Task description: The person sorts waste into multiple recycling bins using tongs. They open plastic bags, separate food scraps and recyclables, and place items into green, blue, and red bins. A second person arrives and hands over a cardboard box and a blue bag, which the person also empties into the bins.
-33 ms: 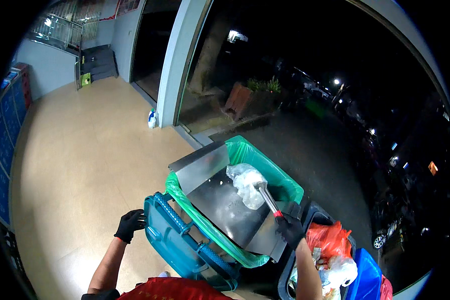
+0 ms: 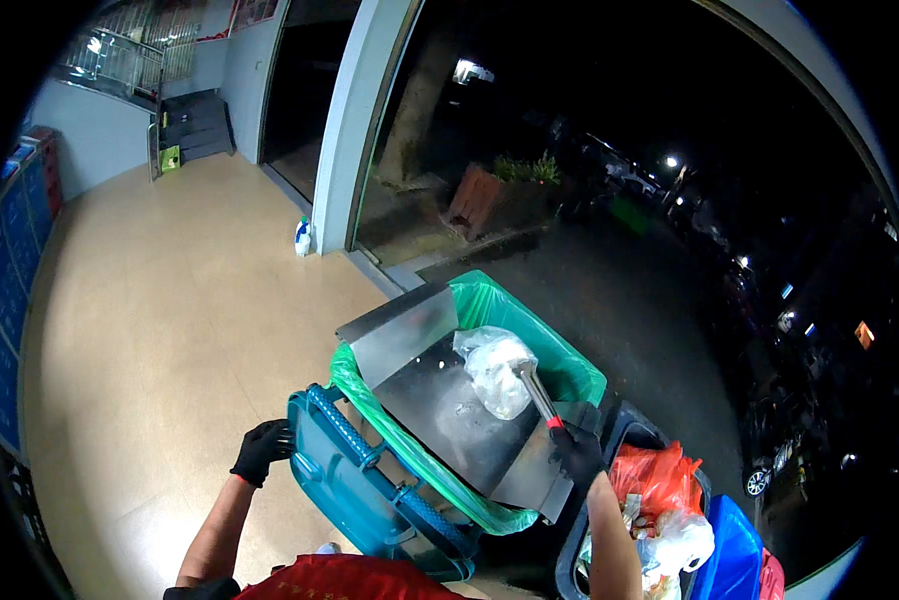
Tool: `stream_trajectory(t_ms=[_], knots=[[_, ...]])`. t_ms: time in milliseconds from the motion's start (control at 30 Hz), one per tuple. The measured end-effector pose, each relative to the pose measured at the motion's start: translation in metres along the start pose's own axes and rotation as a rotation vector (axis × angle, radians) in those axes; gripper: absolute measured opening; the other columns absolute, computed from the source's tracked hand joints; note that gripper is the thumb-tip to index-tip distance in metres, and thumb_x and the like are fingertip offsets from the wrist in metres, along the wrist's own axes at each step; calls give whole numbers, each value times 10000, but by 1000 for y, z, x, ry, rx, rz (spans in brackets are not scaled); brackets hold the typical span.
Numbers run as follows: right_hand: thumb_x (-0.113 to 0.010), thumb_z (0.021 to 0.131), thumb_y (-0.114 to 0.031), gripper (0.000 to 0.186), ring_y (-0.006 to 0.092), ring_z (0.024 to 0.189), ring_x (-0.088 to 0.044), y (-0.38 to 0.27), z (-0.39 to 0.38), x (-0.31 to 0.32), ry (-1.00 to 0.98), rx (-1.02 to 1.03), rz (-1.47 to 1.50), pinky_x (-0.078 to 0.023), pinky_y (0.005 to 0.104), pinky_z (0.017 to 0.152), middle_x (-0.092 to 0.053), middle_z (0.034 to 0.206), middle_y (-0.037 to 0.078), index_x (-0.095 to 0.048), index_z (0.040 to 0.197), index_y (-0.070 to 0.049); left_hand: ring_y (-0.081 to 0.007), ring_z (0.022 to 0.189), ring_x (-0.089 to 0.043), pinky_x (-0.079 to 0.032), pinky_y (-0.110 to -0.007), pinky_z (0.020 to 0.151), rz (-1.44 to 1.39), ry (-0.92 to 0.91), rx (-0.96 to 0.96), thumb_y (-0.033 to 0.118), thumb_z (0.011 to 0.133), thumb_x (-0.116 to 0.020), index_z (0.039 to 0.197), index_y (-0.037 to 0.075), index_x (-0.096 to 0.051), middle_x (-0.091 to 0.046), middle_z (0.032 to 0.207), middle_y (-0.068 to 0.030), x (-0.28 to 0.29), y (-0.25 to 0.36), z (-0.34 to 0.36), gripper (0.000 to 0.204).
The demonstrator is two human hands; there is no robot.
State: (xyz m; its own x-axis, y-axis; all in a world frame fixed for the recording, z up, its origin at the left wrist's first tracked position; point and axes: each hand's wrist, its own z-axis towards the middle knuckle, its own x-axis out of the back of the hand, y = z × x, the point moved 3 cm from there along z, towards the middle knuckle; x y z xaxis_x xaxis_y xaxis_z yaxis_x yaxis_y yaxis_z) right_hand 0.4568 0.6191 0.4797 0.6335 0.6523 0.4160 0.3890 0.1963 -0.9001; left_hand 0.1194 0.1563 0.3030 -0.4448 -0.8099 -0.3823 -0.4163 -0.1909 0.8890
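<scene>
A glossy beige floor (image 2: 170, 330) spreads out here, dark night beyond. On the left, the black-gloved left hand (image 2: 263, 450) is right at the edge of a teal plastic lid (image 2: 345, 500); how tightly its fingers close, I can't tell. Next, a bent silver metal sheet (image 2: 400, 400) spans a translucent green plastic liner (image 2: 495, 305), and there's a crumpled clear plastic bag (image 2: 495, 372) on it! Silver, tong-like metal tool (image 2: 540, 397) touching its right side, black-gloved right hand (image 2: 578, 452) wrapped round the handle. Far right, a bright red plastic bag (image 2: 655, 475).
</scene>
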Motion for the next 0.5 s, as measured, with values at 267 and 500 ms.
stream_trajectory(t_ms=[267,500], knots=[[-682,806,-542,613,263,857,-661,9,41,-22,33,-148,-712,-514,380,763,-683,911,164,-641,1141,-31,-196,804,-678,-546,-304,692,87,-28,6,312,968,-581,1199,77,-634,-689,1008,-98,-13,-20,-5,334],[-637,827,-520,517,324,1031,-640,-47,-9,7,3,48,-1028,-493,404,879,-678,1106,155,-640,1196,-157,-195,843,-676,-546,-310,739,144,39,-23,281,980,-554,1251,58,-604,-687,1041,-107,15,-24,-32,354]])
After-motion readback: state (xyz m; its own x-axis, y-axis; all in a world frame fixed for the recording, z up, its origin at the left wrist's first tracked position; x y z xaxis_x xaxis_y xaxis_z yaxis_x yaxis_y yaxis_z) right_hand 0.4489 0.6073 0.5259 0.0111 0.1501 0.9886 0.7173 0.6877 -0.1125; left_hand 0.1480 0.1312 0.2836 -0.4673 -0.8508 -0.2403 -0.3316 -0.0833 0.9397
